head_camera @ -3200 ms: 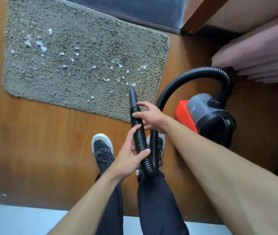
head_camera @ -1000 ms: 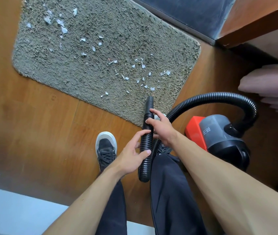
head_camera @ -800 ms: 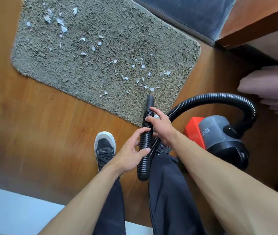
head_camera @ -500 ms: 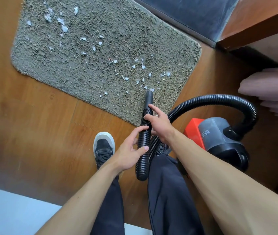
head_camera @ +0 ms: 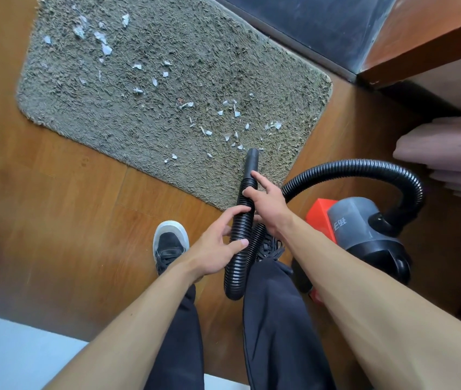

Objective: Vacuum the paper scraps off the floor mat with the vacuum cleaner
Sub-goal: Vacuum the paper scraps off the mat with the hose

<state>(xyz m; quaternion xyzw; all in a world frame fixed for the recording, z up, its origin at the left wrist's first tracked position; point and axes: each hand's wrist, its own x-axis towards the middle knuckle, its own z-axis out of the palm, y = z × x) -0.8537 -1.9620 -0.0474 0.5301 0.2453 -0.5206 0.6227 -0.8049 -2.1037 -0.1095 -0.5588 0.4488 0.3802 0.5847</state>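
The grey floor mat (head_camera: 223,66) spreads from ten to one o'clock. The red-and-grey canister vacuum cleaner (head_camera: 364,229) sits on the wood floor at three o'clock, and its ribbed hose (head_camera: 358,167) arches back to centre. The left hand (head_camera: 215,249) grasps the hose low down. The right hand (head_camera: 266,201) grips it just behind the nozzle (head_camera: 252,161), which points at the mat's near edge. Paper scraps (head_camera: 275,125) lie scattered from there toward eleven o'clock. The shaggy pile may trap scraps or clog the mouth, and the tight hose loop could kink or drag the canister.
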